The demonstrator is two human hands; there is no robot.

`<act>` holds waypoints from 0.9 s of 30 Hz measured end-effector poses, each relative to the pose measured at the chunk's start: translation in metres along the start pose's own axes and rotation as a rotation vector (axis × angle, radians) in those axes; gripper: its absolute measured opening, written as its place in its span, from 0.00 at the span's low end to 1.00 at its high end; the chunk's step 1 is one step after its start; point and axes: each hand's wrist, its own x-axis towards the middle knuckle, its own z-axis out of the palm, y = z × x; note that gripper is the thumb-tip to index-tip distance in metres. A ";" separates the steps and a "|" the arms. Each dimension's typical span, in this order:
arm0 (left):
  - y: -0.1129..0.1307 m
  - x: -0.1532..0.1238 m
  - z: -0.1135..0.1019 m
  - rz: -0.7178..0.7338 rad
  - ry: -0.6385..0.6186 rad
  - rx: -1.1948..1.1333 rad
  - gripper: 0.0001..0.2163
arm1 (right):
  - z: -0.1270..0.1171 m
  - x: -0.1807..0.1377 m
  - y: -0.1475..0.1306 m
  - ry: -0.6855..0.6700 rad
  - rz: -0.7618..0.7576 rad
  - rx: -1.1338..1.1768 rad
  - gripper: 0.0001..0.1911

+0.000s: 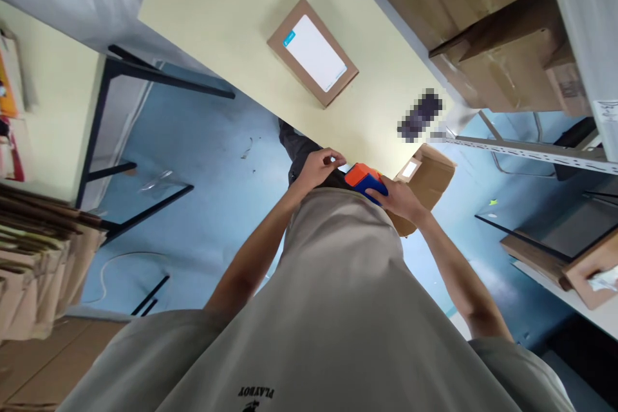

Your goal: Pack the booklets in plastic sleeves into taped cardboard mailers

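My right hand [402, 199] is closed around an orange-and-blue block-shaped object [371, 183], blue towards the palm and orange on top; its exact kind is unclear. To its left, my left hand [318, 167] has thumb and fingertips drawn together in a pinch, close to the orange end. Whatever sits between those fingertips, if anything, is too small to make out. Both hands are in front of my waist at the near table edge. Beyond them a closed brown cardboard box [313, 55] with a white label [316, 51] lies on the pale yellow table [217, 6].
A dark pixelated item [420, 116] lies near the table's right edge. Below that edge is an open cardboard box [429, 183]. Large cartons [506, 71] fill a shelf at right. Stacked flat cardboard [43, 257] stands at left, by a black metal table frame [96, 129].
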 end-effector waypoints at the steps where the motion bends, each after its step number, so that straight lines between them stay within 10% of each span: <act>1: 0.000 0.006 0.000 0.008 0.009 -0.001 0.18 | -0.004 0.003 -0.001 0.002 0.001 -0.005 0.31; 12: -0.021 0.040 -0.041 0.027 0.210 0.003 0.13 | -0.042 0.017 0.010 0.033 -0.016 -0.153 0.32; 27: -0.050 0.117 -0.060 0.079 0.547 0.027 0.11 | 0.025 0.111 -0.012 0.260 0.164 -0.200 0.41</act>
